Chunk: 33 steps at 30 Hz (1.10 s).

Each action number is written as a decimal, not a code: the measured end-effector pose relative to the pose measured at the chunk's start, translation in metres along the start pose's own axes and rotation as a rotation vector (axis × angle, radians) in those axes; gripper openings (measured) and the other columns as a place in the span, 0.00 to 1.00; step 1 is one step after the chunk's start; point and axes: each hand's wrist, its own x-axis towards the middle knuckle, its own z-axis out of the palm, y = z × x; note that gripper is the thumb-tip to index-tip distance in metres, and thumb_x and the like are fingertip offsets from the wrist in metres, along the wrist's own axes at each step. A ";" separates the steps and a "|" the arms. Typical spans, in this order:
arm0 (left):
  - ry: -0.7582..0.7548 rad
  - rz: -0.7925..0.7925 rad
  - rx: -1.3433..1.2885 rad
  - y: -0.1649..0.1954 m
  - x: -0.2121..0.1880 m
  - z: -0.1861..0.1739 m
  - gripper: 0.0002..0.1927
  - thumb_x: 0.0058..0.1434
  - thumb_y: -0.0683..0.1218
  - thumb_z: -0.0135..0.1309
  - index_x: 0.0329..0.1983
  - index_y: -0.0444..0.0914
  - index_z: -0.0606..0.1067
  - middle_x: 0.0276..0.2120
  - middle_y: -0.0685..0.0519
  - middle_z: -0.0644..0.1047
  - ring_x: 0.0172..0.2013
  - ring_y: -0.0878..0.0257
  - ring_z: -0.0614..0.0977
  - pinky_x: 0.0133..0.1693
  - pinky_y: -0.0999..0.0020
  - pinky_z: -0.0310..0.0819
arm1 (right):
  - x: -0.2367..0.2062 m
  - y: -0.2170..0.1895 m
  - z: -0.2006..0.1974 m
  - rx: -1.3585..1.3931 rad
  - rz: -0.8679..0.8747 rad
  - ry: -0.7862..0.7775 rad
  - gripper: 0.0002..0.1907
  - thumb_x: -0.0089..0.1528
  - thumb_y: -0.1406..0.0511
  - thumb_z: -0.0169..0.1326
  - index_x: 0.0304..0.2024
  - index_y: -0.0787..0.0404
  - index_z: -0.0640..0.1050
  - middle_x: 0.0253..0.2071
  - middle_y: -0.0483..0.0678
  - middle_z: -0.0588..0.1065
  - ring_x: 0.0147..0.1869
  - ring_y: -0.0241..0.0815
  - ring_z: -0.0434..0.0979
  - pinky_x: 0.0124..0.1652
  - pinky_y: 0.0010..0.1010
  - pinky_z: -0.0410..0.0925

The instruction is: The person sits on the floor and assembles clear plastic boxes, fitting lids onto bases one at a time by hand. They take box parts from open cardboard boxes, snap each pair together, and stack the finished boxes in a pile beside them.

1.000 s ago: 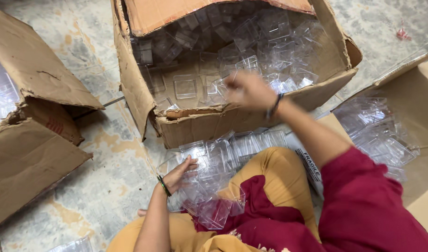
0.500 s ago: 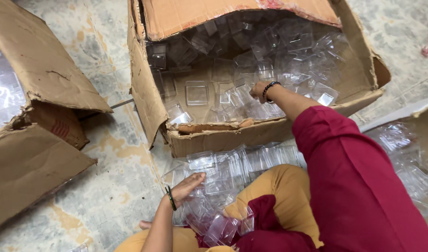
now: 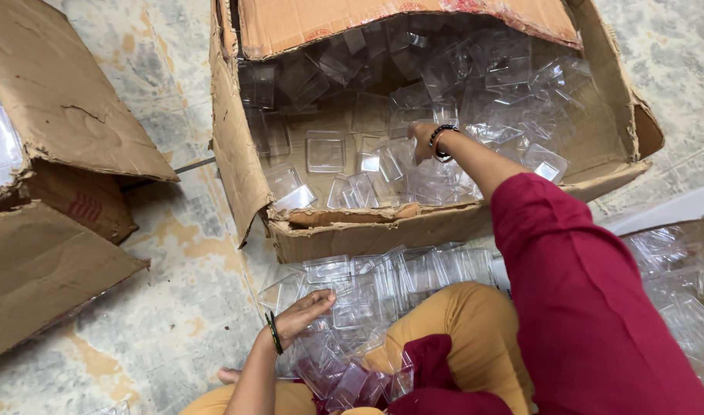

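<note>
I sit on the floor facing a big cardboard box (image 3: pixel 244 169) that holds several clear plastic containers (image 3: pixel 325 151). My right hand (image 3: pixel 422 141), with a dark bracelet at the wrist, reaches down into the box among the clear pieces; its fingers curl into them, and I cannot tell whether it grips one. My left hand (image 3: pixel 306 311), wearing a green bangle, rests with fingers spread on a row of stacked clear containers (image 3: pixel 390 277) lying across my lap and the floor. It presses on them without closing around any.
A flattened, torn cardboard box (image 3: pixel 52 192) lies at the left on the mottled stone floor (image 3: pixel 167 315). Another cardboard box with clear plastic pieces (image 3: pixel 674 284) stands at the right. My legs in yellow trousers (image 3: pixel 475 330) fill the bottom middle.
My right hand has moved from above the box's front wall deeper into the box among the clear pieces. My left hand stays on the stack in my lap.
</note>
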 end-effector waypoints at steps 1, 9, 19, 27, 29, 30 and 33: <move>-0.002 0.002 -0.002 0.001 -0.001 0.000 0.45 0.53 0.73 0.53 0.71 0.51 0.63 0.70 0.56 0.66 0.71 0.59 0.63 0.64 0.40 0.61 | 0.002 -0.004 -0.002 -0.012 0.014 -0.051 0.43 0.49 0.65 0.73 0.65 0.54 0.69 0.51 0.57 0.78 0.53 0.51 0.80 0.50 0.42 0.74; -0.011 0.006 0.018 0.006 -0.006 0.000 0.47 0.54 0.71 0.54 0.73 0.49 0.61 0.71 0.54 0.65 0.72 0.58 0.62 0.64 0.41 0.62 | 0.012 -0.013 0.013 0.213 -0.187 -0.266 0.19 0.56 0.67 0.63 0.50 0.49 0.85 0.39 0.49 0.82 0.43 0.42 0.76 0.49 0.43 0.70; -0.010 0.029 0.019 0.003 -0.003 0.001 0.48 0.52 0.71 0.56 0.72 0.48 0.61 0.69 0.54 0.66 0.70 0.58 0.65 0.63 0.40 0.64 | -0.009 -0.008 0.009 0.019 -0.360 0.052 0.14 0.56 0.59 0.62 0.44 0.50 0.85 0.44 0.45 0.84 0.48 0.44 0.84 0.49 0.36 0.74; 0.019 0.048 0.055 0.003 0.002 0.000 0.41 0.54 0.72 0.53 0.66 0.50 0.67 0.64 0.59 0.70 0.64 0.59 0.71 0.59 0.40 0.64 | -0.106 -0.048 -0.093 -0.118 -0.458 0.465 0.11 0.60 0.58 0.60 0.43 0.50 0.86 0.40 0.51 0.82 0.44 0.53 0.82 0.45 0.43 0.74; -0.013 0.074 0.000 0.004 0.003 0.000 0.43 0.53 0.72 0.55 0.66 0.45 0.67 0.65 0.57 0.70 0.64 0.57 0.71 0.60 0.41 0.66 | -0.163 -0.071 -0.117 -0.189 -0.602 0.610 0.09 0.62 0.58 0.60 0.41 0.53 0.85 0.38 0.54 0.79 0.42 0.56 0.80 0.42 0.46 0.72; -0.020 0.071 -0.021 0.005 0.002 0.000 0.44 0.53 0.73 0.54 0.67 0.46 0.65 0.67 0.57 0.69 0.65 0.56 0.70 0.60 0.43 0.67 | -0.195 -0.084 -0.123 -0.212 -0.635 0.606 0.10 0.64 0.60 0.59 0.44 0.54 0.85 0.38 0.54 0.79 0.42 0.56 0.79 0.42 0.46 0.72; -0.067 0.081 -0.127 0.010 -0.002 -0.001 0.46 0.58 0.75 0.51 0.70 0.43 0.61 0.70 0.54 0.63 0.68 0.52 0.67 0.62 0.42 0.69 | -0.280 -0.137 -0.112 -0.157 -0.805 0.502 0.10 0.68 0.62 0.56 0.48 0.58 0.83 0.41 0.53 0.78 0.45 0.53 0.80 0.47 0.44 0.73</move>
